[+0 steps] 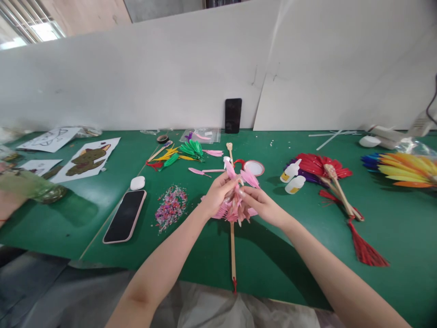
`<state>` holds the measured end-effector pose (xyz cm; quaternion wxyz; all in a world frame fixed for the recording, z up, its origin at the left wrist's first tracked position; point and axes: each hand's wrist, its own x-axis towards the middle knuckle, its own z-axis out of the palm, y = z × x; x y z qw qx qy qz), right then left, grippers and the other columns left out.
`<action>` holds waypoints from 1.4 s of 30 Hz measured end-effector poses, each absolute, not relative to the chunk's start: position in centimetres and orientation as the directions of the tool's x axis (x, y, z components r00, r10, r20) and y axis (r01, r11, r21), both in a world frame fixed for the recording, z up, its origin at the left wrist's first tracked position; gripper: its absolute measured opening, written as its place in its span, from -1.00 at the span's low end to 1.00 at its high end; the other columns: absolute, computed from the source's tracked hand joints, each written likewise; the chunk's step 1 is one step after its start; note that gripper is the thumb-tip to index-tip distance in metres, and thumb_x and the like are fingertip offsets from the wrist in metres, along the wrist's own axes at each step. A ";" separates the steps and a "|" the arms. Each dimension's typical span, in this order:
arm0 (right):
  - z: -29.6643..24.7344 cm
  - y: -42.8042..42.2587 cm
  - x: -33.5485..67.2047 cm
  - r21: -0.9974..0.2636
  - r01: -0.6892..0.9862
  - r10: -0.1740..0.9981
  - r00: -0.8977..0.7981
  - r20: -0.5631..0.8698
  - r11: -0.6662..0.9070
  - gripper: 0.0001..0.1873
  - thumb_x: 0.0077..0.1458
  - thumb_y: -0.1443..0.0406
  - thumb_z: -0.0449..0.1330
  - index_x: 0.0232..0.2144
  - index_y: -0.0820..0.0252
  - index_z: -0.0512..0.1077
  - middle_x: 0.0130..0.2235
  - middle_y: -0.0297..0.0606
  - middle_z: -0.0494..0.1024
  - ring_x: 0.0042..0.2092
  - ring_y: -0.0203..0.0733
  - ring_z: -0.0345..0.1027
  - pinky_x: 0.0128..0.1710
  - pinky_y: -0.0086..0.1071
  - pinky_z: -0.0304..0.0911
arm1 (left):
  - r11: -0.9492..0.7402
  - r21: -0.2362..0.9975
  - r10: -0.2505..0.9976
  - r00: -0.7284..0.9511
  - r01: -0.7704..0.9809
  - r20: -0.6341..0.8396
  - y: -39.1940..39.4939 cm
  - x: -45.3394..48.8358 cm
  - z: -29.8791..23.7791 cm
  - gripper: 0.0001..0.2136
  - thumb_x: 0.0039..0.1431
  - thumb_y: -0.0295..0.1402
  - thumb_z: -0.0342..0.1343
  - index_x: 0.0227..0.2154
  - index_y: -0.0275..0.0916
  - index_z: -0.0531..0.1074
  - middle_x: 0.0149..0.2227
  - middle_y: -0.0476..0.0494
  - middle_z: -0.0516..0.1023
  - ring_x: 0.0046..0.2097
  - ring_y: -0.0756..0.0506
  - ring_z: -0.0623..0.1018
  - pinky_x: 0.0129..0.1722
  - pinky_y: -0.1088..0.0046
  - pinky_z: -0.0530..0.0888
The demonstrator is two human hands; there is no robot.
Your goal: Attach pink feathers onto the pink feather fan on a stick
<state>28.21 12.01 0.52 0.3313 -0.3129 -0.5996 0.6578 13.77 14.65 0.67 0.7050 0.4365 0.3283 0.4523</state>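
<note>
One phone point(124, 217) lies near the table's point(198, 259) front edge, then one bead heap point(170, 208). Two hands, left hand point(221, 193) and right hand point(261, 204), pinch pink feathers point(251, 178) above one pink fan point(223, 211), its handle point(232, 250) reaching the front edge. Two bottles point(295, 185) follow; past one red tassel point(367, 246), the surface's front right lies open.

Bare forearms point(180, 248) angled inward, left hand point(221, 192) beside right hand point(261, 203), fingers point(251, 195) bent

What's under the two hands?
Part of a pink feather fan shows beneath, its wooden handle extending toward the wearer; whatever the left hand and right hand cover is hidden.
</note>
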 end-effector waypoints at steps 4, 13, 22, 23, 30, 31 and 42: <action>0.2 12.2 28.5 -0.999 -0.004 0.804 -0.595 -0.023 -0.032 -0.62 0.14 0.01 0.06 -0.43 0.21 0.32 -0.57 -0.32 0.52 -0.58 -0.35 0.37 -0.58 -0.48 0.25 | 0.174 0.952 0.918 0.392 -0.253 -0.064 14.6 13.7 0.5 -0.74 0.02 -0.18 0.19 -0.45 -0.28 0.32 -0.69 0.15 0.21 -0.71 0.18 0.15 -0.73 0.64 0.05; 0.4 12.0 28.2 -1.000 0.027 0.827 -0.561 -0.015 0.000 -0.58 0.14 -0.03 0.02 -0.49 0.18 0.27 -0.59 -0.32 0.50 -0.60 -0.33 0.36 -0.60 -0.46 0.26 | 0.166 0.953 0.908 0.417 -0.253 -0.048 14.7 13.7 0.6 -0.74 0.03 -0.19 0.18 -0.44 -0.28 0.31 -0.65 0.13 0.28 -0.73 0.18 0.15 -0.73 0.61 0.05; 0.6 11.9 28.0 -0.998 -0.050 0.842 -0.540 -0.009 -0.043 -0.61 0.18 -0.02 -0.02 -0.47 0.15 0.23 -0.58 -0.36 0.48 -0.58 -0.32 0.36 -0.60 -0.45 0.23 | 0.158 0.938 0.935 0.352 -0.309 -0.041 14.8 13.8 0.3 -0.72 0.02 -0.18 0.19 -0.46 -0.30 0.30 -0.72 0.19 0.11 -0.72 0.18 0.10 -0.73 0.64 0.04; 0.6 11.9 28.0 -0.996 -0.068 0.838 -0.546 -0.010 -0.056 -0.62 0.18 -0.01 -0.01 -0.45 0.16 0.25 -0.57 -0.36 0.49 -0.58 -0.32 0.36 -0.60 -0.45 0.23 | 0.161 0.934 0.936 0.350 -0.318 -0.043 14.8 13.8 0.3 -0.72 0.01 -0.18 0.20 -0.46 -0.29 0.29 -0.73 0.20 0.10 -0.73 0.18 0.10 -0.73 0.65 0.05; 0.8 12.0 28.2 -0.998 -0.041 0.829 -0.559 -0.017 -0.048 -0.65 0.16 0.03 0.04 -0.45 0.17 0.28 -0.58 -0.37 0.48 -0.56 -0.31 0.39 -0.57 -0.46 0.26 | 0.170 0.939 0.925 0.378 -0.298 -0.048 14.7 13.9 0.2 -0.74 0.03 -0.18 0.17 -0.43 -0.27 0.29 -0.69 0.16 0.22 -0.71 0.16 0.17 -0.71 0.63 0.09; 0.7 12.0 28.2 -0.999 -0.030 0.835 -0.550 -0.019 -0.043 -0.66 0.15 0.04 0.06 -0.45 0.18 0.29 -0.59 -0.37 0.48 -0.56 -0.32 0.39 -0.58 -0.46 0.26 | 0.159 0.945 0.925 0.378 -0.286 -0.042 14.7 13.9 0.2 -0.74 0.04 -0.18 0.16 -0.43 -0.27 0.29 -0.67 0.15 0.24 -0.71 0.16 0.16 -0.71 0.62 0.08; -0.1 13.0 28.6 -0.978 0.019 0.891 -0.409 -0.196 -0.207 -0.69 -0.20 0.11 0.35 -0.49 0.25 0.48 -0.58 -0.28 0.52 -0.54 -0.24 0.45 -0.62 -0.46 0.27 | -0.161 0.985 0.944 0.301 0.063 0.135 14.9 13.7 -0.2 -0.75 0.05 -0.21 0.15 -0.51 -0.28 0.27 -0.58 0.09 0.23 -0.52 0.09 0.25 -0.53 0.58 0.20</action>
